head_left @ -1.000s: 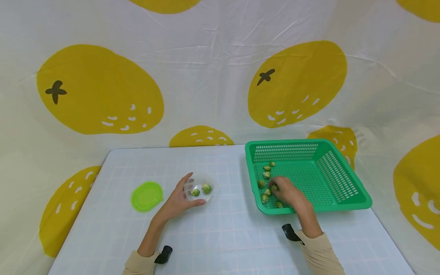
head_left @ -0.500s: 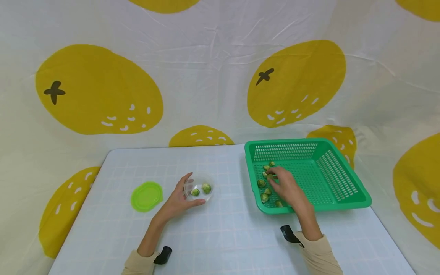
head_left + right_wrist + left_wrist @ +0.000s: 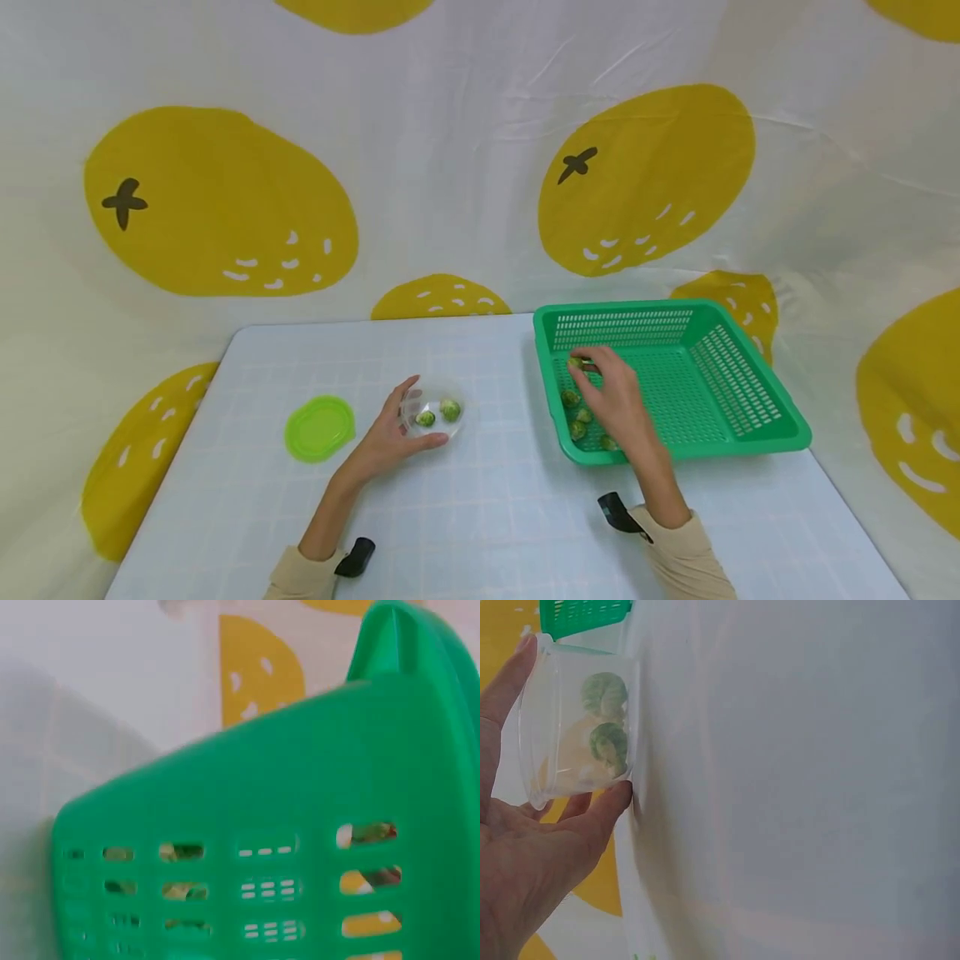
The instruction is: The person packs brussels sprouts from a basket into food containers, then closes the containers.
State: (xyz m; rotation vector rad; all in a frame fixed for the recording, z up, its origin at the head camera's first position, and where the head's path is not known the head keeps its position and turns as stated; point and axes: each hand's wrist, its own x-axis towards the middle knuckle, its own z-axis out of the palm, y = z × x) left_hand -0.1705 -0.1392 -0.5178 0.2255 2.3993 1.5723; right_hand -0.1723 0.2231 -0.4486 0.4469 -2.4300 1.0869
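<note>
Plastic cup holds two sprouts, green basket several.

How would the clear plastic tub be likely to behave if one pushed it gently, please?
The clear plastic tub would probably slide rather than roll, as it stands upright on a flat-looking base. It looks light, its see-through walls showing only two small Brussels sprouts inside. Being roundish, those might roll about within it.

Sprouts and basket are green, the lid lime, the tablecloth palely checked, the backdrop yellow-patterned white.
</note>
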